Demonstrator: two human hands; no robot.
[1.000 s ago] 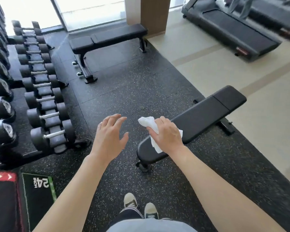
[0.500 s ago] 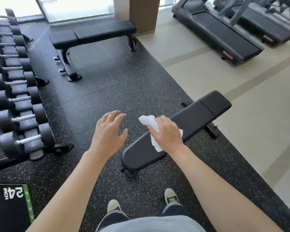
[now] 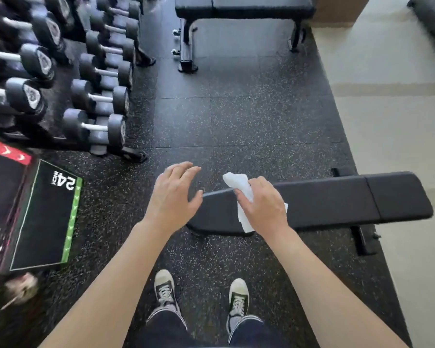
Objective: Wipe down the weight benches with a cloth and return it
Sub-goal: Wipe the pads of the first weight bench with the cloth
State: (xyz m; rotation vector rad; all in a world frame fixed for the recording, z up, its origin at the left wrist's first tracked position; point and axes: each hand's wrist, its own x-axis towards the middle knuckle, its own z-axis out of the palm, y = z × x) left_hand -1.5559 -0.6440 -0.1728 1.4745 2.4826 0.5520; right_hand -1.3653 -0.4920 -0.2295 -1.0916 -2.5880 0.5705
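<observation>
Since the view a second ago, the camera has swung so the near weight bench [image 3: 337,202] now lies flat across the centre-right of the frame, and the dumbbell rack [image 3: 68,79] fills the upper left; hand poses are unchanged; right hand [image 3: 263,205] still clutches the white cloth [image 3: 239,183] over the bench's left end; whether the cloth actually presses on the pad, cannot tell; left hand [image 3: 172,197] is released, fingers loosely spread, holding nothing, at the bench's left tip, contact unclear; my read: person has squared up to the bench, wiping is about to start or just starting, most of the pad to the right looks unwiped, return of cloth still to come.

Counts: weight benches 2, near one plus the far bench [image 3: 244,6] at top centre; cloth 1; hands 2; shoes [image 3: 165,288] 2, bottom centre; plyo box [image 3: 30,217] marked 24, 1, left edge; dumbbells on the rack, at least nine in view, more cut off by the frame edge; blurred pale object at lower left, cannot identify.
</observation>
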